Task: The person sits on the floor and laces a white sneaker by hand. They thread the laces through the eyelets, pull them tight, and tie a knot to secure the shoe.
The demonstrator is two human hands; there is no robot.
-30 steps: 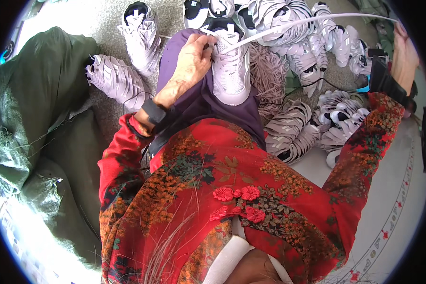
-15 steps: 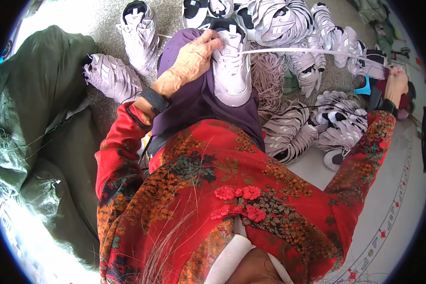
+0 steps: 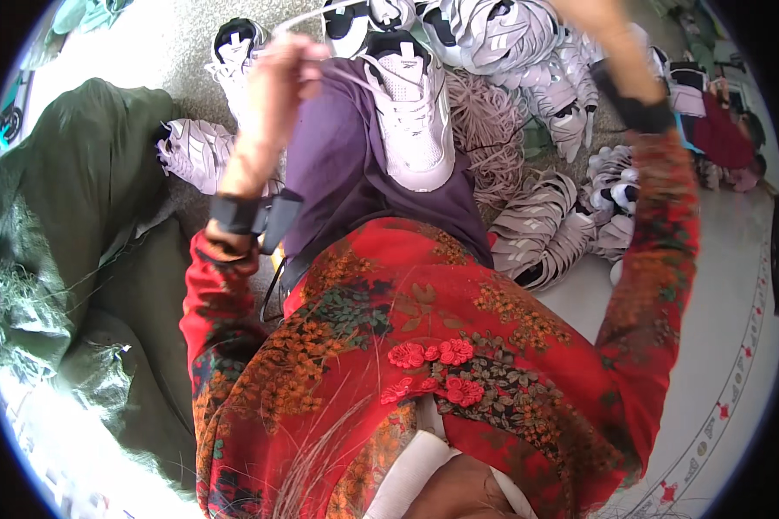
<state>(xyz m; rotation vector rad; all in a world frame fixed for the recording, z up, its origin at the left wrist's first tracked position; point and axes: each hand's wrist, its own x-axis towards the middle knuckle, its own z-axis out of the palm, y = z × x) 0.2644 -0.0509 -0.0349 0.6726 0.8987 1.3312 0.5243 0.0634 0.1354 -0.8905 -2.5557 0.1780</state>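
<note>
A pale lilac-white sneaker rests on my purple-trousered lap, toe toward me, with its laces partly threaded. From its upper eyelets a shoelace runs left to my left hand, which is raised beside the shoe with closed, somewhat blurred fingers on the lace. Above that hand, another pale length of lace slants up toward the top edge. My right hand is lifted at the upper right, over the heaped shoes. Motion smears it and the top edge partly cuts it off, so its fingers and any hold are unclear.
Bundles of lilac shoes wrapped in laces are piled at the far right, with more bundles nearer me. A heap of loose laces lies right of my lap. Single shoes stand at left, beside dark green cloth.
My left hand has left the sneaker and moved left with the lace. My right hand has swung from far right up and inward. The lace no longer stretches taut to the right.
</note>
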